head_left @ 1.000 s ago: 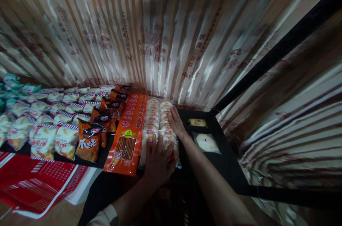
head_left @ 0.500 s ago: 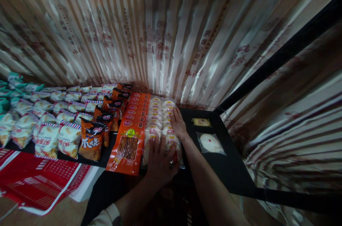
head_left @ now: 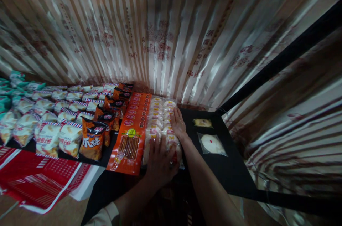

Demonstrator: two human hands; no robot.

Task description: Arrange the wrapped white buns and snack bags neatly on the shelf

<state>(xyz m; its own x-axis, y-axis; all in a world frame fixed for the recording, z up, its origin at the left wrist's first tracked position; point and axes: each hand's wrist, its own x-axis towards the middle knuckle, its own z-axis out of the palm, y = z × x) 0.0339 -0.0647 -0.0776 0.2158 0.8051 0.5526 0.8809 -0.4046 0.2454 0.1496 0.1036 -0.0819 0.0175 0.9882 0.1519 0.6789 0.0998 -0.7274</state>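
Two rows of clear-wrapped pale round snacks (head_left: 155, 119) lie overlapped on a black shelf (head_left: 229, 172). My left hand (head_left: 161, 162) rests against the front packs with its fingers spread across both rows. Along the outer side of the right row, my right hand (head_left: 178, 124) lies flat with its fingers stretched toward the back, touching the wrappers. Neither hand is closed around a pack. Directly left of the rows are overlapping orange packets (head_left: 125, 160) with brown sticks showing through a window.
Orange-and-black snack bags (head_left: 92, 142), white bags with striped tops (head_left: 48, 140) and green bags (head_left: 17, 78) fill the left. Right of my hands lie a small yellow packet (head_left: 202, 123) and a round white wrapped item (head_left: 212, 144). A red basket (head_left: 40, 183) sits below; a black post (head_left: 280, 55) slants at right.
Both hands keep nearly the same places on the wrapped snacks. The whole view has shifted very slightly; no pack has visibly moved.
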